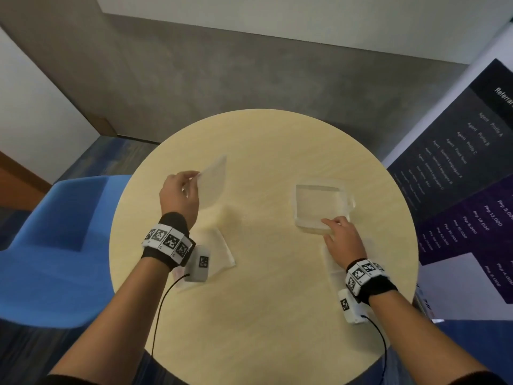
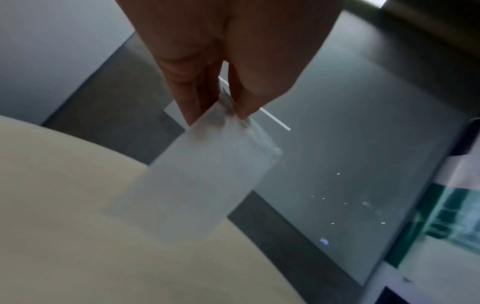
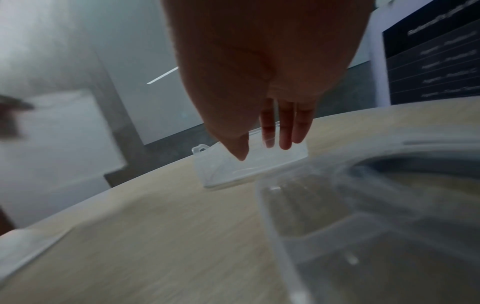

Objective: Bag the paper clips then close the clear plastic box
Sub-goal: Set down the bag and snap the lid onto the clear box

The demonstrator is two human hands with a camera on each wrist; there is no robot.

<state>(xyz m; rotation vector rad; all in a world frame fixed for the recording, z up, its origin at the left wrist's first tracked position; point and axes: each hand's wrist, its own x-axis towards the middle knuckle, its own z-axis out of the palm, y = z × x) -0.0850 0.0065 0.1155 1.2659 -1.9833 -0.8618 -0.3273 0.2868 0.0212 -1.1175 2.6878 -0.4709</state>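
Observation:
My left hand (image 1: 191, 180) is raised over the left part of the round table (image 1: 263, 315) and pinches the top edge of a translucent plastic bag (image 1: 213, 182). In the left wrist view the bag (image 2: 207, 174) hangs from my fingers (image 2: 189, 107) and thumb. A clear plastic box (image 1: 319, 204) lies on the right side of the table. My right hand (image 1: 329, 229) reaches to its near edge with straight fingers. In the right wrist view my fingers (image 3: 285, 133) are stretched over the box (image 3: 233, 170). I see no paper clips in any view.
A flat clear plastic piece (image 1: 222, 251) lies by my left wrist. Another clear container (image 3: 363, 216) sits under my right wrist. A blue chair (image 1: 55, 245) stands left of the table, and a dark printed banner (image 1: 458, 190) stands to the right.

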